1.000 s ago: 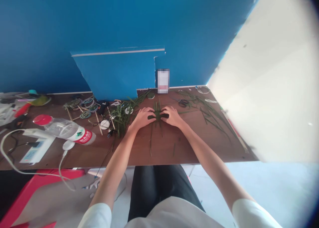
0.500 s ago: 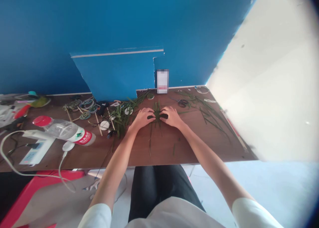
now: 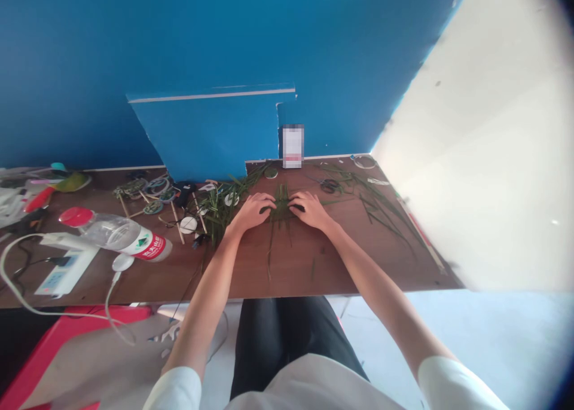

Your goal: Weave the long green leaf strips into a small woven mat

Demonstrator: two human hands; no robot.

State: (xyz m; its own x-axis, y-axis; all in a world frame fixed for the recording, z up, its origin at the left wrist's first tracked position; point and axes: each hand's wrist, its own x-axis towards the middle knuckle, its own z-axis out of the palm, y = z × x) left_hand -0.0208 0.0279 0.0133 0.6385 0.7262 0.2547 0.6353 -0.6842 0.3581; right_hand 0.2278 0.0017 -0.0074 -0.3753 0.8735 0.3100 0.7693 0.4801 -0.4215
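Where: the leaf piece lay mid-table, squarely between both hands, its long axis running away from the person.
Left: the left hand had fingertips down on its left edge; pinching or only pressing, I couldn't tell.
Right: the right hand did the same on the right edge, equally near.
Count: one leaf piece, two hands, one bottle well apart.

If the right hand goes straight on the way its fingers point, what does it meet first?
The right hand would meet the woven green leaf strips first; it seems to touch them. Beyond them, probably the left hand.
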